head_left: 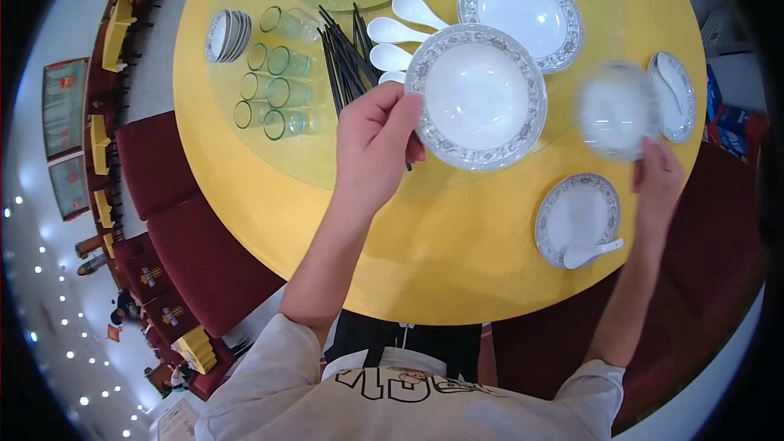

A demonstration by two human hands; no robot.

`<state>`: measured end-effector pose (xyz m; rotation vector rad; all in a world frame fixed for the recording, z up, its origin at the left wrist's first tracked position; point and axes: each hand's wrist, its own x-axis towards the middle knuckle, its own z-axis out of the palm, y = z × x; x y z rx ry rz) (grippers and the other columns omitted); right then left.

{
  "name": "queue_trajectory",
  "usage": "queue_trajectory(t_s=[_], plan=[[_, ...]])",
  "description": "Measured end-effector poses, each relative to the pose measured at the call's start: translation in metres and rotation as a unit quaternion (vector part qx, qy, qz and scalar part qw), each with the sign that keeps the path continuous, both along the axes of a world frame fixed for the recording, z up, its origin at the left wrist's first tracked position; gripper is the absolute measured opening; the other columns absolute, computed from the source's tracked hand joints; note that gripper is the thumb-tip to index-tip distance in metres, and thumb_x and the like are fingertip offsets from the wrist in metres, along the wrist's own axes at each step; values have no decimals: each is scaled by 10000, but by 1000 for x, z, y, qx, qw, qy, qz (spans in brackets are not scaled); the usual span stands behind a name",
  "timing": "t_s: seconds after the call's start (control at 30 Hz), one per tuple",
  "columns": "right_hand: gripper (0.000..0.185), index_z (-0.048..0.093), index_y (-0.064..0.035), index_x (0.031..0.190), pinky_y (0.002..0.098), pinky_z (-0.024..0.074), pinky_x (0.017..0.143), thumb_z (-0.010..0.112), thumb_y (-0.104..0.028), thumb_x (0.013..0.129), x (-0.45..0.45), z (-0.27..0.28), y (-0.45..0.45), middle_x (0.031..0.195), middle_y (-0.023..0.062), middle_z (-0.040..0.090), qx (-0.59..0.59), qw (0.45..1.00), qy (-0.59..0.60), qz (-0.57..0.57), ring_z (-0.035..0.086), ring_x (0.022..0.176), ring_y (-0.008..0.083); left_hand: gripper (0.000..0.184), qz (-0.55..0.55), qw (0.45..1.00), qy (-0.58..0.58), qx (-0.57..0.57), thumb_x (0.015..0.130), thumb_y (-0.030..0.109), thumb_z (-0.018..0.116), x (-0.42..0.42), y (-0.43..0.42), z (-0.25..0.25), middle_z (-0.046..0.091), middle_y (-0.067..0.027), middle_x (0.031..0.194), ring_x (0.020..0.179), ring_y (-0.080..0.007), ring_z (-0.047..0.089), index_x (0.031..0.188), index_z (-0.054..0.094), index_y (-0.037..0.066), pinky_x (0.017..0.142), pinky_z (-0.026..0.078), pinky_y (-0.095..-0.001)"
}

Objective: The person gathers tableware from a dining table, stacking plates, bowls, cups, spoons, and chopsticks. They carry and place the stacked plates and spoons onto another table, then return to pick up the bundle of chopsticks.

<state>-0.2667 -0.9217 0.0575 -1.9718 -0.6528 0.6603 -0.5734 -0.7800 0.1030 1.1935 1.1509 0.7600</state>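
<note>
Grip closed on rims: our left hand (377, 135) pinches a bowl (476, 98), our right hand (658, 175) a blurred dish (614, 112); we should keep both level, apart.

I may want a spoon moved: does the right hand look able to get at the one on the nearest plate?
Probably not while loaded: the right hand is close and the spoon lies uncovered, but the fingers seem to be holding a blurred dish.
</note>
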Motion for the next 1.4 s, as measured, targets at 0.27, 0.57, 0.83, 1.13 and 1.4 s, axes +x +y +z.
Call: queue_trajectory(t_s=[0.27, 0.57, 0.83, 1.13, 1.4], plan=[[332, 503, -37, 647, 255, 304, 472, 573, -159, 949, -190, 19, 74, 534, -16, 456, 28, 975, 141, 167, 396, 502, 54, 246, 1, 1000, 19, -4, 965, 127, 535, -103, 22, 14, 532, 10, 617, 493, -50, 486, 750, 564, 9, 449, 387, -214], [320, 522, -23, 659, 247, 304, 449, 570, -153, 947, -341, 47, 186, 535, -3, 485, 9, 948, 163, 272, 402, 491, 43, 255, 42, 995, 90, 27, 959, 137, 541, -255, 97, 25, 536, -23, 603, 492, -74, 503, 756, 557, -15, 465, 400, -240], [290, 553, 3, 694, 233, 330, 484, 566, -164, 930, -430, 48, 282, 556, 2, 490, 15, 933, 109, 342, 431, 528, 44, 228, 78, 977, 154, 126, 936, 159, 576, -338, 189, -5, 575, -46, 622, 555, -87, 544, 810, 594, -31, 503, 425, -257], [318, 582, -59, 752, 221, 279, 465, 497, -282, 962, -449, 48, 373, 567, -29, 467, 0, 937, 141, 319, 394, 505, 45, 270, 45, 996, 25, 70, 934, 202, 567, -350, 279, -30, 609, -50, 665, 571, -103, 580, 846, 627, -45, 522, 485, -249], [513, 593, 18, 720, 408, 438, 586, 443, -403, 972, -447, 33, 395, 604, 149, 559, -44, 932, -151, 327, 526, 558, 300, 268, 27, 982, 149, 113, 925, 215, 565, -338, 304, -49, 601, -48, 661, 583, -100, 552, 836, 639, -27, 535, 461, -257]])
